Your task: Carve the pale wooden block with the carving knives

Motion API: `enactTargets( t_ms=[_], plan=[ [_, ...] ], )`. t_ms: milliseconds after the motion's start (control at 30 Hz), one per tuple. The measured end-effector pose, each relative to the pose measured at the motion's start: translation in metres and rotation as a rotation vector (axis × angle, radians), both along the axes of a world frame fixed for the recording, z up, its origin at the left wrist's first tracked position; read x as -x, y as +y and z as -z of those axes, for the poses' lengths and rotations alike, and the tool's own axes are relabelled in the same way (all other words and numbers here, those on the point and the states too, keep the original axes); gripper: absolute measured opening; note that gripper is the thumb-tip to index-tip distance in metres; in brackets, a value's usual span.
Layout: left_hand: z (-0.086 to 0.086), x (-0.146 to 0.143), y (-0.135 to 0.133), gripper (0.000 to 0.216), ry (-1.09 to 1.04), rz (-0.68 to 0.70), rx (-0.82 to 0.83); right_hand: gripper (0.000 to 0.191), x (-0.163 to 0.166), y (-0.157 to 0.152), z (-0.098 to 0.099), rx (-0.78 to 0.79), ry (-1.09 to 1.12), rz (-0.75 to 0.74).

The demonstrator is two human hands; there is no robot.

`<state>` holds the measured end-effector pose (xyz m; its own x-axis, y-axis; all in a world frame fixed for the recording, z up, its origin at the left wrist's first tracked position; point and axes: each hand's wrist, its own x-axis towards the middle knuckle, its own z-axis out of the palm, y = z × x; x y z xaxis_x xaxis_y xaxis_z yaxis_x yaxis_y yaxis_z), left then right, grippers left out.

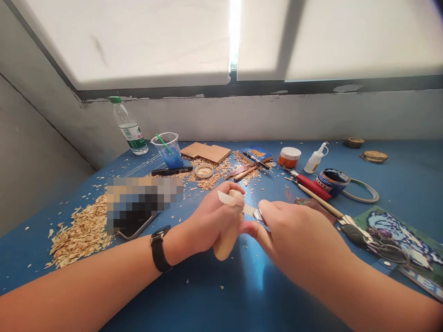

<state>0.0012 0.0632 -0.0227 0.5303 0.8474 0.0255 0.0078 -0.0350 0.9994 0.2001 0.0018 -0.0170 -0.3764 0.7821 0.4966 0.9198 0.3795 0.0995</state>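
Near the middle of the view, my left hand (211, 219) is wrapped round a pale carved piece of wood (225, 242), its rounded lower end sticking out below the fingers. In my right hand (294, 226) is a utility knife (258, 215), thumb and fingers closed round its handle. The knife's blade (248, 210) points left and meets the upper part of the wood. A pale pointed sliver (226, 198) shows beyond the wood, in line with the blade; whether it is the blade's end or a shaving I cannot tell. Most of the knife handle is hidden.
Wood shavings (81, 235) lie heaped left beside a phone (138, 226). Behind stand a water bottle (131, 131), a plastic cup (169, 154), wooden boards (206, 152), an orange jar (289, 157) and a glue bottle (314, 160). Rightward lie a tape roll (332, 180) and keys (356, 235).
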Motion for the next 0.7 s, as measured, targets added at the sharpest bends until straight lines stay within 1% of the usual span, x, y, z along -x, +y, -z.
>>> enactTargets(
  t_ms=[67, 133, 167, 233, 300, 400, 500, 600, 700],
  plan=[
    [-0.006, 0.004, 0.000, 0.055, -0.006, 0.095, 0.034, 0.060, 0.000, 0.000, -0.001, 0.031, 0.024, -0.064],
    [-0.014, 0.010, 0.000, 0.073, 0.056, 0.183, 0.065, 0.055, 0.000, 0.001, -0.002, 0.080, 0.046, -0.105],
    [-0.018, 0.013, 0.000, 0.082, 0.110, 0.250, 0.080, 0.051, 0.000, 0.002, -0.002, 0.106, 0.057, -0.115],
    [-0.025, 0.019, 0.000, 0.094, 0.208, 0.342, 0.107, 0.041, 0.001, 0.003, -0.003, 0.155, 0.076, -0.128],
    [-0.031, 0.024, -0.002, 0.099, 0.275, 0.386, 0.107, 0.033, 0.002, 0.003, -0.004, 0.194, 0.082, -0.149],
    [-0.037, 0.026, -0.007, 0.099, 0.327, 0.368, 0.056, 0.029, 0.003, 0.000, -0.004, 0.213, 0.083, -0.187],
    [-0.040, 0.019, -0.012, 0.095, 0.349, 0.314, -0.041, 0.026, 0.003, -0.003, -0.002, 0.209, 0.104, -0.214],
    [-0.036, 0.009, -0.015, 0.089, 0.310, 0.196, -0.166, 0.025, 0.001, -0.003, -0.001, 0.232, 0.147, -0.250],
    [-0.027, 0.002, -0.015, 0.087, 0.198, 0.120, -0.221, 0.023, -0.001, -0.002, -0.002, 0.258, 0.165, -0.273]
  ],
)
